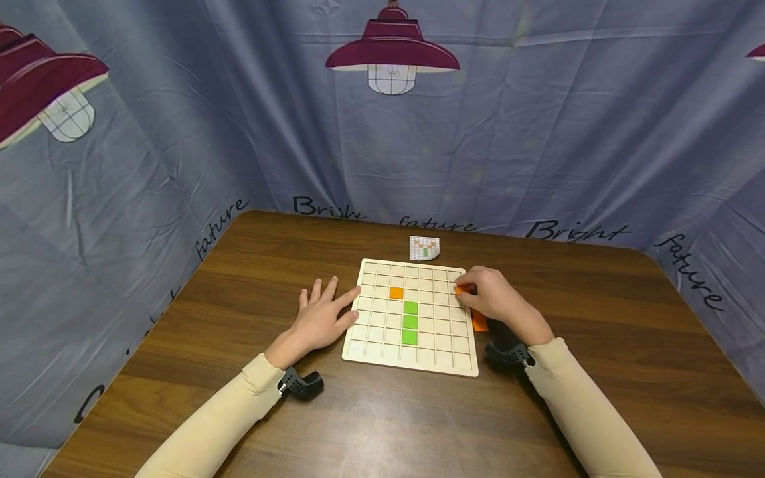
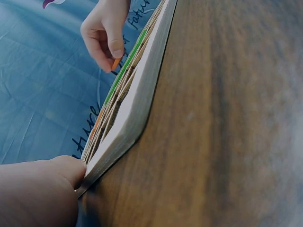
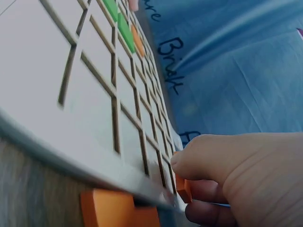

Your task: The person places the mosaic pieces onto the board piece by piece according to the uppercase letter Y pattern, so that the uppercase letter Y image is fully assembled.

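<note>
A pale wooden grid board [image 1: 382, 355] lies on the table, with three green square tiles [image 1: 410, 322] in a column and one orange tile [image 1: 396, 293] up and left of them. Over the board's right edge, my right hand [image 1: 493, 293] pinches an orange square tile [image 3: 182, 183] between thumb and fingers. More orange tiles [image 3: 108, 208] lie on the table against that edge, partly hidden under the hand in the head view. My left hand [image 1: 321, 316] is spread flat on the table, its thumb and index fingertip touching the board's left edge.
Behind the board lies a small paper card [image 1: 424, 247] printed with a coloured grid pattern. The brown wooden table [image 1: 370, 425] reaches back to a blue-grey curtain [image 1: 508, 133] with lamp prints. Each wrist wears a black camera mount [image 1: 303, 384].
</note>
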`<state>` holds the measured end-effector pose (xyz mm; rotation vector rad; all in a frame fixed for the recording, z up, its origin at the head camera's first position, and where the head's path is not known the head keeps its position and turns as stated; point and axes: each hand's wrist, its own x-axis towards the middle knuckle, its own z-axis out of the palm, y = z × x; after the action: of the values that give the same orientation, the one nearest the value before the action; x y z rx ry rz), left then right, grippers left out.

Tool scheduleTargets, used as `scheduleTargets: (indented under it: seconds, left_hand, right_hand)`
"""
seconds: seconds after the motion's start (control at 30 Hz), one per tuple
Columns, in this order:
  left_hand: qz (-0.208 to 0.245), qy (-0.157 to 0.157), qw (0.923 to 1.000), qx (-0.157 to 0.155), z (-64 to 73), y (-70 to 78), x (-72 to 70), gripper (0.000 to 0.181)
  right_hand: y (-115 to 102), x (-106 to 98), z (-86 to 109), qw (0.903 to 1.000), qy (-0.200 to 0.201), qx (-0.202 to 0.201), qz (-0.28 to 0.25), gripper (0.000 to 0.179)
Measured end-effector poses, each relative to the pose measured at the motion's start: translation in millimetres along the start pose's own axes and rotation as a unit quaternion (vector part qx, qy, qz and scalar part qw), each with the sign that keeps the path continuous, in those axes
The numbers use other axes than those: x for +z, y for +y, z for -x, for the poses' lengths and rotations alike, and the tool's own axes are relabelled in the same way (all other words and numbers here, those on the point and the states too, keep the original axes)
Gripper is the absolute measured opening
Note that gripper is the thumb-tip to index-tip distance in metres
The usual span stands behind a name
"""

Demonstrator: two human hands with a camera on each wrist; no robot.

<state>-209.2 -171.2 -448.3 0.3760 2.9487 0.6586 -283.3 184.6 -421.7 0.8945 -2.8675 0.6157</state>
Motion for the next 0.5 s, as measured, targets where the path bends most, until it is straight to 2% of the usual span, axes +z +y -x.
scheduleTargets:
  seconds: [0.5]
  left_hand:
    - [-0.003, 0.003, 1.0000, -0.004, 0.4, 0.5, -0.4, 0.054]
  right_hand:
    - [-24.0, 11.5, -25.4, 0.9990, -0.002, -0.043, -0.008, 0.020]
